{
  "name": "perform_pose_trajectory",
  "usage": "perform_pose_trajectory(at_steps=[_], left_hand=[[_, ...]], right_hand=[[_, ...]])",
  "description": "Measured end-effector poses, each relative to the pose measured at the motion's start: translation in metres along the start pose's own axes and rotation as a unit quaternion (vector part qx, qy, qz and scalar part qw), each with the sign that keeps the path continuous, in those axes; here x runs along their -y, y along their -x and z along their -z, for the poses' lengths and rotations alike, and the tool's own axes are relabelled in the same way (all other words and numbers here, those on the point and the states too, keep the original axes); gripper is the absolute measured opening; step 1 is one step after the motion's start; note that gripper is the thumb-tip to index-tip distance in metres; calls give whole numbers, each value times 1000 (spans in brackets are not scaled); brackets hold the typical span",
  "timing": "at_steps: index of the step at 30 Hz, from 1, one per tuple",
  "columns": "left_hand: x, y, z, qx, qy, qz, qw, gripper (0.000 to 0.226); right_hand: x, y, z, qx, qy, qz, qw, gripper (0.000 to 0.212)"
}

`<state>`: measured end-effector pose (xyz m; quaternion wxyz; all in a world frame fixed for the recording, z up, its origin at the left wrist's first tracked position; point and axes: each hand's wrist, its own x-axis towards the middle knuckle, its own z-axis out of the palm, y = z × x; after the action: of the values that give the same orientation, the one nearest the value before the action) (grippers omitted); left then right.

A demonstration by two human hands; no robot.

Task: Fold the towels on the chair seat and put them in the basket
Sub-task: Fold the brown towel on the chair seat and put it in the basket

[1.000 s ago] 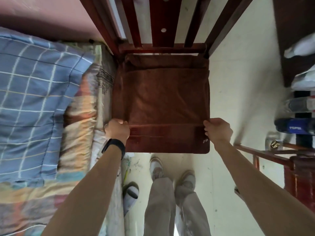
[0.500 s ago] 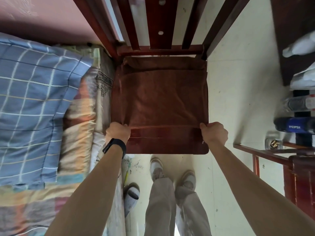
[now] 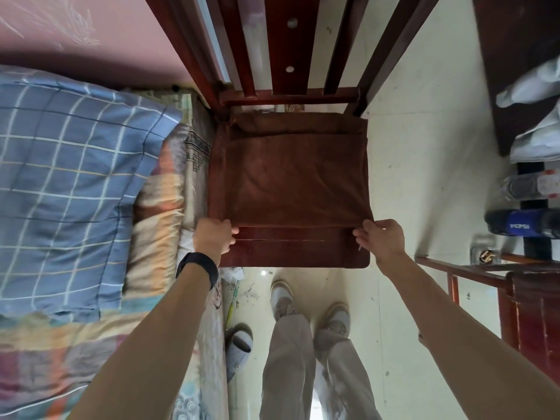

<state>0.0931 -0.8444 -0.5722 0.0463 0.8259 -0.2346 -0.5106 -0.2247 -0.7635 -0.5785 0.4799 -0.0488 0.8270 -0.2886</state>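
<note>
Brown towel (image 3: 291,177) on dark red wooden chair (image 3: 303,256), blue pillow (image 3: 69,183) with white check lines, pink wall (image 3: 91,31), black wristband (image 3: 198,265), beige trousers (image 3: 291,368), cream floor (image 3: 424,147).

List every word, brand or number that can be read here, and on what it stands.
"PEPSI": on the blue label of the dark bottle, at the right.
Too blurred to read: the print on the red and white label of the clear bottle beside it.
No other text shows.
</note>
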Motion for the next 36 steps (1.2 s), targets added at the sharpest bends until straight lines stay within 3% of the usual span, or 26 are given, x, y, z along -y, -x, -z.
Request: perform_pose_trajectory(at_steps=[3,9,17,20,24,29,36], left_hand=[[-8,40,21,25,93,13,995,20],[-15,119,70,28,137,-1,990,3],[-2,252,119,-10,206,-50,977,13],[5,273,135,-3,162,-64,985,8],[-3,294,144,9,180,-85,980,6],[-8,301,147,35,155,-53,986,5],[-65,281,156,24,208,-104,972,12]], right_hand=[[17,24,27,20,-108,-13,994,15],[52,86,77,24,-55,-6,998,17],[104,217,151,27,-99,43,994,19],[100,238,173,58,-39,22,997,18],[107,246,190,58,-86,14,995,15],[109,249,191,91,-86,-36,991,17],[167,230,163,114,-159,3,981,12]])
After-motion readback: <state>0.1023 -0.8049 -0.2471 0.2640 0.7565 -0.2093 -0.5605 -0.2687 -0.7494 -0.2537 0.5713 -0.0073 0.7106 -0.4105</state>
